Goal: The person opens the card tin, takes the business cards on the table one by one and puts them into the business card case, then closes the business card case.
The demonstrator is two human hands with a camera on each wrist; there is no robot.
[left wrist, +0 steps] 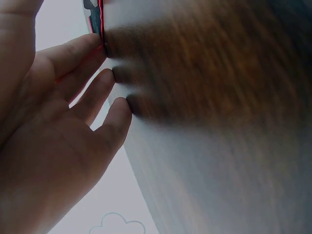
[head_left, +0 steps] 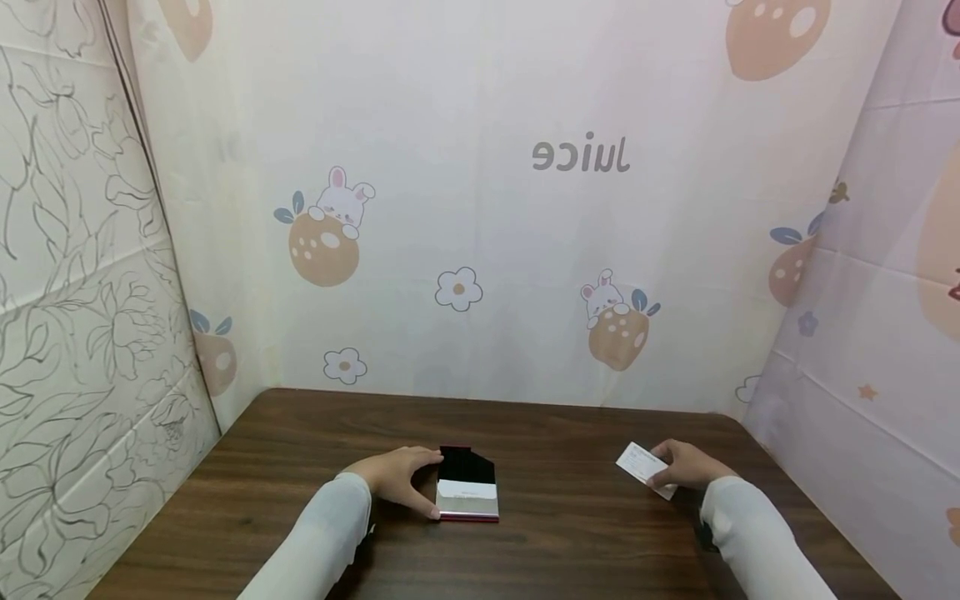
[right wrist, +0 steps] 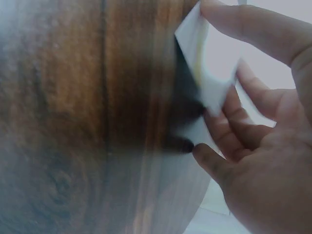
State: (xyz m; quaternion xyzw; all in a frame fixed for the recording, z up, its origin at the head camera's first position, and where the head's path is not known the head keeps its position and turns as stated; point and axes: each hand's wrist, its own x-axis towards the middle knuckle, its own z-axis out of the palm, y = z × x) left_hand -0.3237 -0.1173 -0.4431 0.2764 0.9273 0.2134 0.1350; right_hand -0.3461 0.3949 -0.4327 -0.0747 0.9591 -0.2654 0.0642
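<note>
Left hand: the person's left hand (head_left: pixel 399 481) lies on the dark brown wooden table (head_left: pixel 315 467), fingers fairly straight and close together, their tips laid against the left edge of a small red-rimmed card case (head_left: pixel 467 485); the thumb reaches to the case's far corner. The left wrist view shows the fingertips (left wrist: pixel 100 48) touching that red edge, nothing gripped.

Card case: it sits open near the middle of the table's front half, black lid raised at the back, a pale card showing in the tray at the front.

Right hand: the right hand (head_left: pixel 686 465) is well apart from the case, over at the table's right side, pinching a white paper card (head_left: pixel 643 468). The right wrist view shows the thumb on top of the card (right wrist: pixel 204 73) and curled fingers (right wrist: pixel 229 131) beneath it, the card held tilted just above the wood; that view is blurred.

Sleeves: both arms wear pale, cream-coloured long sleeves (head_left: pixel 330 533).

Surroundings: cloth walls printed with rabbits, strawberries and flowers (head_left: pixel 480 250) enclose the table on three sides.
</note>
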